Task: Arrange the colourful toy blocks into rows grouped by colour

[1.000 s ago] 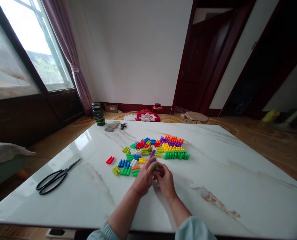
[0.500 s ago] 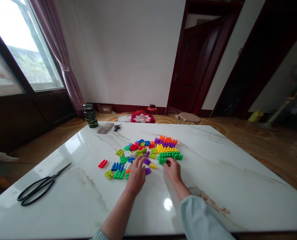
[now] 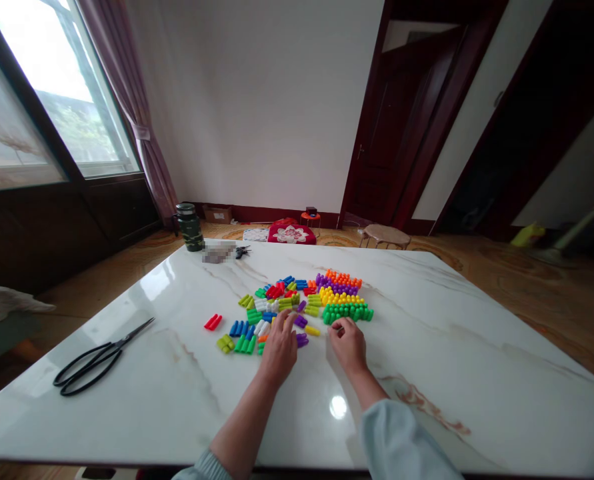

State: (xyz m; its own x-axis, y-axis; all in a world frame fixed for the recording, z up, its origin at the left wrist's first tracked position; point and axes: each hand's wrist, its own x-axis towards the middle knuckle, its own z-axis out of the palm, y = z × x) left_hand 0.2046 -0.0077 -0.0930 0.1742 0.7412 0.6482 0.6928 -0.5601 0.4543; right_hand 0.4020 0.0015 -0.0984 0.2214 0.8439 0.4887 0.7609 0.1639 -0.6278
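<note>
Left hand (image 3: 279, 345) spread over coloured pieces (image 3: 285, 303), right hand (image 3: 348, 342) curled by green pegs (image 3: 347, 312) — grip unclear

White table (image 3: 177, 407), glossy, grey-brown marbling. Left: scissors (image 3: 119, 344), big black loop handles, tips pointing away. Far left corner: camouflage flask (image 3: 191, 233), upright; beside it a pixelated item (image 3: 218, 253), then a small dark hand tool (image 3: 243, 252). Middle: loose multicoloured plastic pegs (image 3: 253, 317); red pair (image 3: 213, 322) apart, leftward. Right of these: close rows of orange pegs (image 3: 344, 279), purple pegs (image 3: 335, 287), yellow pegs (image 3: 341, 297), green pegs (image 3: 347, 312).
</note>
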